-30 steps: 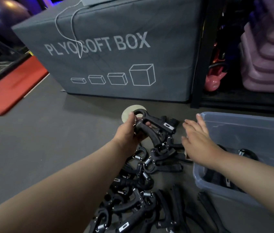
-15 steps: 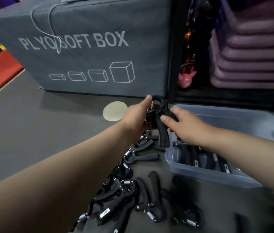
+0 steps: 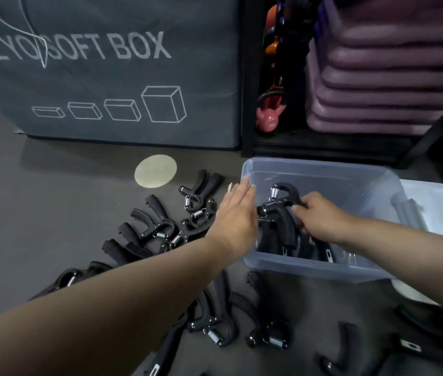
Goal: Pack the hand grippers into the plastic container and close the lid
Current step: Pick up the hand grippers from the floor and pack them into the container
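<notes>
A clear plastic container (image 3: pixel 320 169) stands on the grey floor at the right, with several black hand grippers lying in its bottom. My right hand (image 3: pixel 319 217) grips a black hand gripper (image 3: pixel 282 210) by its handle, inside the container near its left wall. My left hand (image 3: pixel 235 213) hovers at the container's left rim with fingers straight and nothing in it. Several more black hand grippers (image 3: pixel 196 202) lie scattered on the floor to the left of and in front of the container. The container's lid (image 3: pixel 437 202) lies on the floor just right of it.
A grey plyo soft box (image 3: pixel 101 71) stands behind the pile. A black rack (image 3: pixel 247 77) to its right holds a pink kettlebell (image 3: pixel 269 119) and stacked purple mats (image 3: pixel 388 77). A pale round floor marker (image 3: pixel 155 170) lies near the pile.
The gripper passed from my left hand to my right, which carried it down into the container. My left hand let go and opened. The view shifted right and closer.
</notes>
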